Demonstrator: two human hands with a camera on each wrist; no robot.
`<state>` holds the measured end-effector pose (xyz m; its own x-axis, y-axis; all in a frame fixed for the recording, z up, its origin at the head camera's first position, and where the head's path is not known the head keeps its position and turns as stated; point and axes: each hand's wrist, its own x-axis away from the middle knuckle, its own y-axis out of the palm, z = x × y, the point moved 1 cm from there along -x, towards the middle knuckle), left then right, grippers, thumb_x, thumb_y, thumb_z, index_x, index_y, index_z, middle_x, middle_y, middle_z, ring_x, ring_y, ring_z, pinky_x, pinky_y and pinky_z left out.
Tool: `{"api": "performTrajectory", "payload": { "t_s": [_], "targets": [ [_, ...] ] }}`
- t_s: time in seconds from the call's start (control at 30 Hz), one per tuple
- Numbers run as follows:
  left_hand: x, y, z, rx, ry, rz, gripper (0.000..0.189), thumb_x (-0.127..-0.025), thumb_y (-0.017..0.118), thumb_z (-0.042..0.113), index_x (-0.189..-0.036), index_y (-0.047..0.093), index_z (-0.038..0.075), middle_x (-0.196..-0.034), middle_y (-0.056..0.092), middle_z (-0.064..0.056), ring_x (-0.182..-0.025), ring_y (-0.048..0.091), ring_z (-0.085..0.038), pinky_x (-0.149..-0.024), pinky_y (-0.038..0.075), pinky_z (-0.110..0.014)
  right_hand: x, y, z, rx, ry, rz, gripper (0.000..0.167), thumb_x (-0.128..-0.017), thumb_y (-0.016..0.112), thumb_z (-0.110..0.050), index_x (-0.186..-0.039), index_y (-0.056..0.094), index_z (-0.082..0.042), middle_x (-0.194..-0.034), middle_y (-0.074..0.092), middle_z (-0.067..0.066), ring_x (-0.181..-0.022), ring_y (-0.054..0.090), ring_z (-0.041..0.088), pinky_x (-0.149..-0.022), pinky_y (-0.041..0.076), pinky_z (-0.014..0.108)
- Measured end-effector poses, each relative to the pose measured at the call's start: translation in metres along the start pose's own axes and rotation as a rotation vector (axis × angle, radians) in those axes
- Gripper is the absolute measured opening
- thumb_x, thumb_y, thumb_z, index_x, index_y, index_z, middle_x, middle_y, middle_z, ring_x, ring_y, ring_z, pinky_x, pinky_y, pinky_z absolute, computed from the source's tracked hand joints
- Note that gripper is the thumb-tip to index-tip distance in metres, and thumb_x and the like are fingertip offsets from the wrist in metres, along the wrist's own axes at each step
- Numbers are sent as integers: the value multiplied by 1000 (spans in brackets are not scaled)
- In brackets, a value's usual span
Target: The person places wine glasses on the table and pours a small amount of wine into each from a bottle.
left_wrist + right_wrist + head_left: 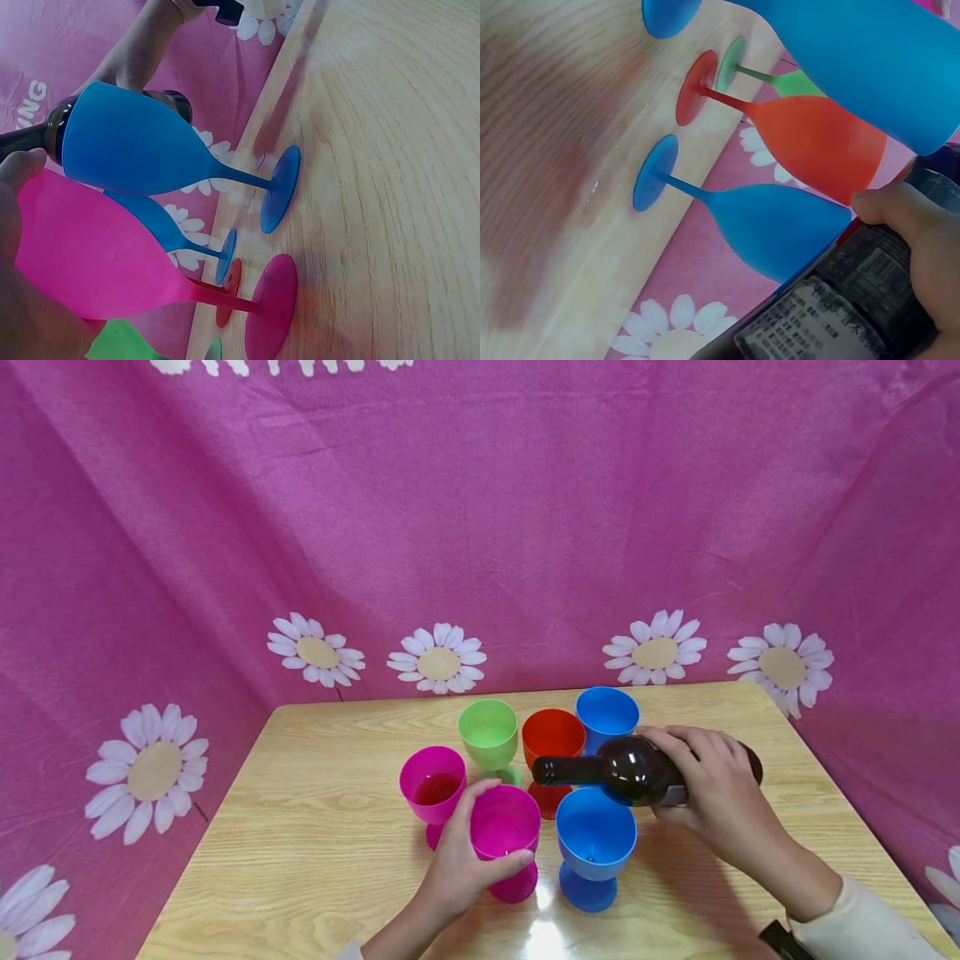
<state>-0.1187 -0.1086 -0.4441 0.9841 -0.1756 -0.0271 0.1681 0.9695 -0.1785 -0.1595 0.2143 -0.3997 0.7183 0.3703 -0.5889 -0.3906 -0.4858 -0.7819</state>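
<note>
My left hand [468, 856] curls round the bowl of a pink wine goblet [508, 822], whose foot rests on the table in the left wrist view. My right hand [716, 789] grips a dark wine bottle [637, 770] by its labelled body. The bottle lies nearly level, neck pointing left, over the gap behind the pink goblet and the near blue goblet [596, 835]. No stream shows at its mouth. Left of my left hand, another pink goblet [423, 785] holds some red liquid. An orange-red goblet [553, 739] stands partly hidden behind the bottle neck.
A green goblet [489, 731] and a second blue goblet [607, 714] stand at the back of the wooden table [315, 827]. Small drops [596, 184] lie on the wood in the right wrist view. A pink flowered cloth [480, 527] hangs behind and at both sides.
</note>
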Motion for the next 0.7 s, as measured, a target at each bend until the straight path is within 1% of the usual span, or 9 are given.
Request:
{"api": "performTrajectory", "payload": {
  "t_s": [0.23, 0.5, 0.7],
  "targets": [
    [0, 0, 0, 0, 3, -1, 90, -76, 92, 24, -149, 41, 19, -140, 54, -1, -131, 50, -32, -88, 60, -45, -3, -3, -3, 57, -32, -10, 107, -52, 103, -12, -146, 54, -26, -126, 59, 17, -115, 53, 41, -95, 36, 72],
    [0, 0, 0, 4, 21, 3, 86, -76, 92, 23, -146, 43, 25, -140, 54, 0, -130, 51, -30, -89, 60, -43, -7, -6, -8, 108, -66, -11, 109, -48, 104, -9, -144, 55, -27, -126, 60, 16, -116, 53, 42, -96, 35, 75],
    [0, 0, 0, 5, 24, 2, 86, -77, 92, 23, -147, 42, 23, -140, 54, 0, -130, 52, -30, -90, 60, -43, -9, -9, -11, 154, -90, -11, 109, -48, 105, -12, -143, 55, -27, -125, 60, 17, -115, 54, 43, -95, 36, 75]
  ]
}}
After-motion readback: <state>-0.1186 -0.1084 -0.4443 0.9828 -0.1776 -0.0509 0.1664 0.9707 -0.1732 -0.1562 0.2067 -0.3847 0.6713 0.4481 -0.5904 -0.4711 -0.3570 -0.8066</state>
